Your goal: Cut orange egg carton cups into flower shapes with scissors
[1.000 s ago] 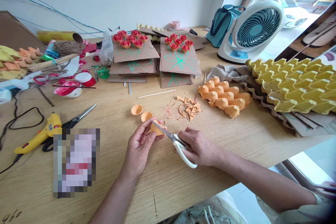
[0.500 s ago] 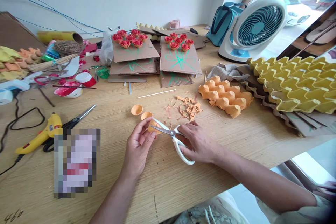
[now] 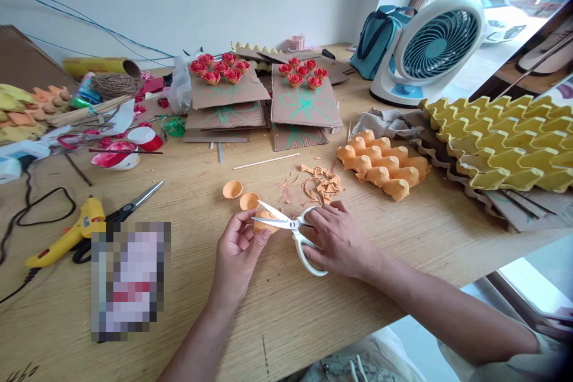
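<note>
Between the thumb and fingers of my left hand [image 3: 239, 250] is an orange egg-carton cup [image 3: 265, 224], partly hidden by the fingers and the blades. My right hand [image 3: 338, 239] grips white-handled scissors [image 3: 308, 259], whose parted blades point left across that cup. Just beyond my left fingers, two trimmed orange cups [image 3: 233, 190] rest on the table. Orange paper scraps [image 3: 323, 185] lie in a loose heap past the scissors. To the right of the heap sits an uncut piece of orange egg carton [image 3: 384, 161].
Yellow egg trays [image 3: 505, 143] are stacked at the right, near a fan [image 3: 441, 48]. Red paper flowers [image 3: 221, 67] stand on cardboard sheets [image 3: 307, 104] at the back. A yellow glue gun [image 3: 71, 236] and black scissors [image 3: 134, 203] lie left. A thin stick [image 3: 266, 161] crosses the middle.
The scissor blades have opened a little wider around the orange cup, and the cup has turned slightly in my left fingers. The view has shifted slightly.
</note>
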A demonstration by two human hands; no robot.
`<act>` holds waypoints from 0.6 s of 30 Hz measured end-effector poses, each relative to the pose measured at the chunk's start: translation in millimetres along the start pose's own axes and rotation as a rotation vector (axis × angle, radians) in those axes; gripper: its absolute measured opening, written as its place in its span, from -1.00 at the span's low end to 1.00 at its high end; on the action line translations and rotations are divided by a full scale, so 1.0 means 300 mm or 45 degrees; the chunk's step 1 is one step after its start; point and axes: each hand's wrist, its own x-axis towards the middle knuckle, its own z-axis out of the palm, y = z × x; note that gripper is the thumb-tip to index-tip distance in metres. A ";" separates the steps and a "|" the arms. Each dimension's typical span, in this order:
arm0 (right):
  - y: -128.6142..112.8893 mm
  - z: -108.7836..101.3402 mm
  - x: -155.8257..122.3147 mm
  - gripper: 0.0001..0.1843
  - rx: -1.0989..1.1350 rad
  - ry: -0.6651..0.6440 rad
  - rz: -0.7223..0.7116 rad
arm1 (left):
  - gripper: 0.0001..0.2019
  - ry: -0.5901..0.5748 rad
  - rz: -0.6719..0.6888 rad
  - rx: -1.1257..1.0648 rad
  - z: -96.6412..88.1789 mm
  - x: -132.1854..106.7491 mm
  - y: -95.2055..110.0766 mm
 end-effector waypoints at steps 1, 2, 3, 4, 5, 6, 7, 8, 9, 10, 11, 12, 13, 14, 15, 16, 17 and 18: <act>0.000 0.001 0.000 -0.75 0.000 0.000 -0.002 | -0.63 -0.005 0.004 0.008 -0.001 -0.001 0.000; 0.001 0.002 -0.001 -0.75 0.002 -0.002 -0.004 | -0.64 -0.010 0.010 0.016 -0.002 -0.002 0.000; 0.002 0.003 -0.001 -0.76 0.003 -0.004 -0.006 | -0.65 -0.015 0.017 0.023 -0.003 -0.002 0.000; 0.003 0.003 -0.002 -0.76 0.003 -0.003 -0.008 | -0.66 -0.018 0.025 0.029 -0.004 -0.003 -0.001; 0.004 0.004 -0.002 -0.77 0.002 0.001 -0.012 | -0.66 -0.022 0.032 0.037 -0.005 -0.003 -0.001; 0.004 0.004 -0.003 -0.77 0.000 0.008 -0.014 | -0.67 -0.028 0.040 0.047 -0.006 -0.003 -0.002; 0.004 0.003 -0.003 -0.78 -0.004 0.018 -0.016 | -0.67 -0.035 0.048 0.056 -0.007 -0.003 -0.004; 0.003 0.002 -0.004 -0.77 -0.008 0.028 -0.019 | -0.67 -0.041 0.054 0.064 -0.008 -0.002 -0.005; 0.002 0.001 -0.005 -0.77 -0.012 0.037 -0.022 | -0.67 -0.046 0.058 0.071 -0.008 -0.002 -0.007; 0.000 -0.001 -0.005 -0.76 -0.013 0.042 -0.026 | -0.67 -0.049 0.061 0.075 -0.009 -0.001 -0.009; -0.001 -0.002 -0.006 -0.76 -0.011 0.042 -0.031 | -0.67 -0.048 0.061 0.079 -0.009 -0.001 -0.010; -0.003 -0.003 -0.007 -0.75 -0.006 0.041 -0.036 | -0.67 -0.046 0.059 0.082 -0.009 0.000 -0.011; -0.005 -0.003 -0.009 -0.74 0.002 0.036 -0.041 | -0.67 -0.043 0.056 0.085 -0.009 0.000 -0.011; -0.006 -0.002 -0.010 -0.73 0.014 0.028 -0.045 | -0.67 -0.039 0.052 0.087 -0.009 -0.001 -0.010; -0.006 -0.001 -0.012 -0.74 0.030 0.013 -0.048 | -0.66 -0.035 0.047 0.090 -0.009 -0.002 -0.009; -0.005 0.001 -0.014 -0.74 0.047 -0.002 -0.048 | -0.65 -0.033 0.042 0.096 -0.008 -0.003 -0.006; -0.004 0.004 -0.015 -0.75 0.064 -0.017 -0.042 | -0.65 -0.031 0.035 0.103 -0.008 -0.005 -0.004; -0.002 0.007 -0.016 -0.75 0.082 -0.031 -0.033 | -0.64 -0.029 0.030 0.108 -0.007 -0.007 -0.001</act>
